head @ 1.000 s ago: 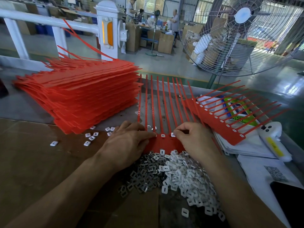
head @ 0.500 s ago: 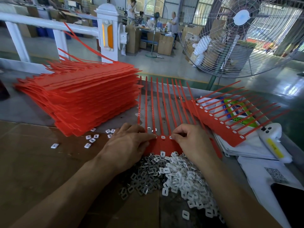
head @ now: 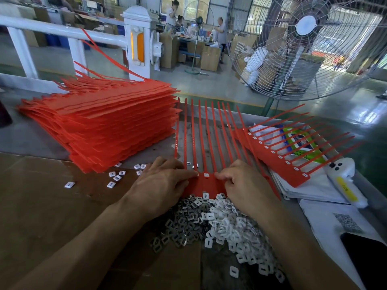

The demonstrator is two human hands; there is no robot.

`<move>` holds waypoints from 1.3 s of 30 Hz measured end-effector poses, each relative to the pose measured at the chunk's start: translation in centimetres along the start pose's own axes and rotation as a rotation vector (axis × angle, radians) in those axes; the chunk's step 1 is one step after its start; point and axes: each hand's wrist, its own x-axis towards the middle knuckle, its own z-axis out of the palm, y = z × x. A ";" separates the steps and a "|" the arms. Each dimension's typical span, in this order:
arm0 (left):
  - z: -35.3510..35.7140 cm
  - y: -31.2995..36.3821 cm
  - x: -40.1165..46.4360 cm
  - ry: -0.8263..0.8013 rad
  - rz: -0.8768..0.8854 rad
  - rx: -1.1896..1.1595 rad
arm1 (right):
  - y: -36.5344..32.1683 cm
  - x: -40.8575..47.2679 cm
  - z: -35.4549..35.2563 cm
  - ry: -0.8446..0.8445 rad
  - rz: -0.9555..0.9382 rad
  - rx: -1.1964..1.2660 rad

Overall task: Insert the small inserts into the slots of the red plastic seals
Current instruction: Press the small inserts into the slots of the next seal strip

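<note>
A red seal strip (head: 209, 185) lies flat in front of me, its thin tails fanning away. One white insert (head: 206, 175) sits in a slot between my hands. My left hand (head: 163, 185) lies on the strip's left part, its straight forefinger pressing down beside that insert. My right hand (head: 245, 185) has curled fingers, with thumb and forefinger pinching at the slot just right of it; the small insert they pinch is mostly hidden. A pile of white inserts (head: 232, 229) and grey metal clips (head: 182, 218) lies just below the strip.
A tall stack of red seal strips (head: 104, 126) stands at the left, with loose inserts (head: 114, 178) at its foot. Another red strip (head: 280, 162) rests on papers (head: 314, 191) at the right, by a white bottle (head: 343, 181) and a phone (head: 368, 258). A large fan (head: 303, 45) stands behind.
My right fingertips have crept slightly left and now cover the second white insert that showed before. My left hand stays pressed on the strip.
</note>
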 end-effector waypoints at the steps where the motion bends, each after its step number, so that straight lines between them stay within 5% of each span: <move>1: 0.0 0.0 0.0 -0.002 0.000 -0.002 | 0.0 -0.1 0.0 -0.002 -0.007 -0.007; 10: 0.0 -0.1 0.0 0.000 -0.004 -0.014 | -1.1 -1.1 -0.9 -0.048 -0.101 0.192; 19: 0.3 -0.2 0.1 0.001 0.000 -0.003 | -2.0 -1.1 0.2 -0.094 -0.081 0.114; 23: 0.2 -0.2 0.2 -0.001 0.002 0.001 | -1.6 -1.4 -0.2 -0.080 -0.009 0.363; 28: 0.1 -0.1 0.1 -0.001 0.002 -0.002 | 0.2 -0.6 -0.9 0.170 0.135 0.469; 39: -0.1 -0.1 0.0 -0.014 -0.003 -0.001 | 2.3 -0.3 -0.7 0.149 0.290 0.613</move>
